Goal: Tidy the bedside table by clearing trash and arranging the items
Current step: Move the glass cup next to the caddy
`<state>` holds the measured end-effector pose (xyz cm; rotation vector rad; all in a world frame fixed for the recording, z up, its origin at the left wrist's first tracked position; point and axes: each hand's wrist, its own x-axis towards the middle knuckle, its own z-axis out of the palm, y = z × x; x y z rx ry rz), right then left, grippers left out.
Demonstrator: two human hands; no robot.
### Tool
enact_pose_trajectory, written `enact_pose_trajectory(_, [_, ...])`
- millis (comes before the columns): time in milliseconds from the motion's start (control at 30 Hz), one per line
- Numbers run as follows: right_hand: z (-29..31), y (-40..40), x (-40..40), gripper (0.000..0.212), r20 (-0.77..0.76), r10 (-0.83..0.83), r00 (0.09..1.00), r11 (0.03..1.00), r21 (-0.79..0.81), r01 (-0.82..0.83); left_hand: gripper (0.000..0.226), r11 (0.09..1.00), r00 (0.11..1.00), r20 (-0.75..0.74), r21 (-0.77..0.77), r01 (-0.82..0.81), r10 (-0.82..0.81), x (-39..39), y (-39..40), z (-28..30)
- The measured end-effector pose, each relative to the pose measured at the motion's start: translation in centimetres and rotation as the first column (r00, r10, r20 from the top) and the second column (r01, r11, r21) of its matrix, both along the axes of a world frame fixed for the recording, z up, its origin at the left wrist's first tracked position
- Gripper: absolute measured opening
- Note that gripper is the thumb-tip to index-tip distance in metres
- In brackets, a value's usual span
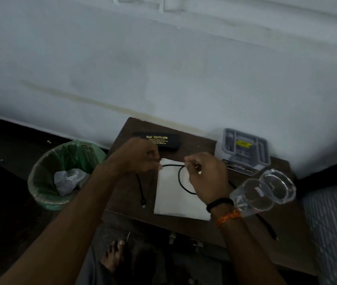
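Note:
A thin black cable (181,177) stretches above the dark wooden bedside table (126,194). My left hand (136,156) pinches it near the left, and one plug end hangs down to the table at the left. My right hand (204,173) pinches the same cable, which loops below it over a white folded cloth (173,200). A black spectacle case (159,140) with gold lettering lies at the back of the table, behind my left hand.
A bin with a green liner (46,194) holding crumpled white trash stands on the floor left of the table. A grey plastic organiser (245,149) sits at the back right. Two clear glasses (266,192) stand at the right. A black pen (268,227) lies near the front edge.

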<state>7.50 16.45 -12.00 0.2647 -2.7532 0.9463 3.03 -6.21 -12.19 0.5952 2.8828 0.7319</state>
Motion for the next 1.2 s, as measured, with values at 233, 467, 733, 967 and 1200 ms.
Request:
enact_pose_trajectory(233, [1.1, 2.0, 6.2, 0.014, -0.051, -0.008, 0.999, 0.994, -0.105, 0.003, 0.021, 0.991, 1.000, 0.006, 0.130, -0.010, 0.010, 3.0, 3.9, 0.1])
enact_pose_trajectory(467, [4.0, 6.0, 6.8, 0.012, -0.418, -0.185, 0.889, 0.976, 0.030, 0.218, 0.032, 0.922, 0.993, -0.043, 0.369, 0.117, -0.109, 2.4, 11.6, 1.2])
enact_pose_trajectory(733, [4.0, 10.9, 6.7, 0.102, 0.169, -0.371, 0.913, 0.910, 0.262, 0.322, 0.044, 0.929, 0.979, 0.012, 0.318, 0.189, -0.203, 2.0, 15.2, -0.5])
enact_pose_trajectory(967, [1.7, 11.1, 6.7, 0.104, 0.370, -0.342, 0.864, 0.930, 0.001, 0.367, 0.043, 0.927, 0.970, 0.070, 0.318, 0.197, -0.231, 2.1, 16.5, -1.3])
enact_pose_trajectory(1200, [3.4, 12.5, 6.6, 0.079, 0.237, -0.461, 0.855, 0.842, -0.188, 0.506, 0.041, 0.927, 0.976, 0.115, 0.349, 0.136, -0.187, 2.7, 17.1, -2.1])
